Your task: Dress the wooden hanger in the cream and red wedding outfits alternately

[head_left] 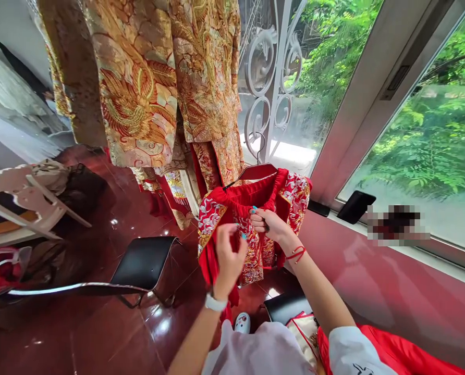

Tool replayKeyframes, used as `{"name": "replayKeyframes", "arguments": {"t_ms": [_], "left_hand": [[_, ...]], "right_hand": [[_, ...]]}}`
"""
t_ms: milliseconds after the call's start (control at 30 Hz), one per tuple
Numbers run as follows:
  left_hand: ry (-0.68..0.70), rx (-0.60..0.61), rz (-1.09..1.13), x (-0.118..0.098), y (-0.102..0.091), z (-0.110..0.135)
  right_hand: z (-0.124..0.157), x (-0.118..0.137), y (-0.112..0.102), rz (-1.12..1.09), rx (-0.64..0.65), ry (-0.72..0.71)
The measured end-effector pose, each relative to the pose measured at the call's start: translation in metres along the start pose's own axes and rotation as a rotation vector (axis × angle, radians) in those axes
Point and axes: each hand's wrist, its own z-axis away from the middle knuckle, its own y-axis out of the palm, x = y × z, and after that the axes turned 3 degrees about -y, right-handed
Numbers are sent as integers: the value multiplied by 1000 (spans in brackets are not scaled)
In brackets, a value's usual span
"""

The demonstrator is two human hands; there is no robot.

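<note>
A red embroidered skirt [252, 260] with silver and gold patterns hangs in front of me from a dark hanger [256, 171]. Its gathered red waistband faces me. My right hand [270, 225], a red cord on its wrist, is closed on the front of this waistband, fingers curled and thumb on top. Just left of it, my left hand [229, 256] is held before the skirt, with a white band on the wrist. Thumb and index finger are bent with their tips a little apart, and I make out nothing between them. Its other fingers are partly hidden.
Gold embroidered garments [138, 104] hang above and behind the skirt. A black chair [146, 263] stands to the left on the glossy red floor. At right, a dark phone-like object [356, 207] leans on the window sill. Red cloth [396, 349] lies at lower right.
</note>
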Motion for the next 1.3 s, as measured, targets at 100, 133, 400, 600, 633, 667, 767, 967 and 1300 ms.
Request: {"name": "replayKeyframes", "arguments": {"t_ms": [100,133,400,600,633,667,767,967,1300], "left_hand": [[-355,258,390,-7,41,31],[-458,305,475,-7,49,33],[-563,488,589,-18,18,9],[-586,424,676,-37,-5,18],[-598,429,689,-39,-5,19],[-607,430,697,-41,-5,20],[-619,402,708,-44,-5,20],[-625,325,687,-43,-2,17],[-604,351,631,-57,2,23]], "right_hand": [[1,1,-1,-5,0,8],[0,1,-1,5,-15,3],[12,-3,-12,258,-19,-197],[49,-11,-64,925,-827,-697],[46,-17,-69,1052,-997,-777],[41,-25,-73,1166,-1111,-836],[20,-40,-83,1357,-1234,-935],[38,14,-114,1456,-1204,-1014],[64,83,-153,1697,-979,-1127]]}}
